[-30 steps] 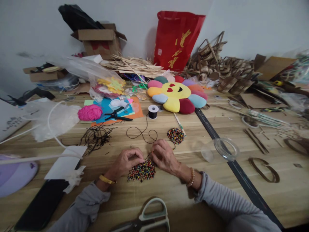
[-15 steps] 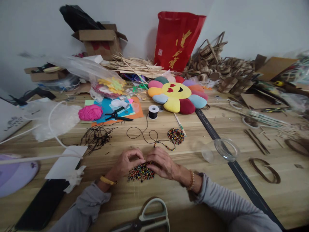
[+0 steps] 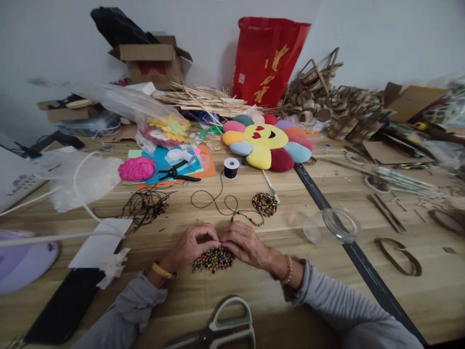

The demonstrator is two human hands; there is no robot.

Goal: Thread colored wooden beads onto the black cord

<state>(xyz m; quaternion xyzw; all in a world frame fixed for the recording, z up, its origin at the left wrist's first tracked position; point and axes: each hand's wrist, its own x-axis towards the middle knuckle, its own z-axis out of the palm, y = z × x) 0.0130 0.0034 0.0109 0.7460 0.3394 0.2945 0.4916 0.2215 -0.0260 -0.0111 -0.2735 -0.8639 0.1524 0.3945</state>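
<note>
On the tabletop (image 3: 276, 310), a loose heap of beads (image 3: 213, 260) lies just below the fingertips of the left hand (image 3: 194, 242) and right hand (image 3: 249, 245). The two hands' fingertips nearly meet above it, but I cannot tell whether either grip is pinching anything. A partly beaded cord (image 3: 250, 219) curves just behind the right hand. Farther back, an open cardboard box (image 3: 147, 52) has a black plastic bag (image 3: 116, 26) poking from its top, and a clear bag (image 3: 109, 97) contains yellow flower shapes (image 3: 172, 127). The upright red bag (image 3: 269, 58) hides whatever it may contain.
</note>
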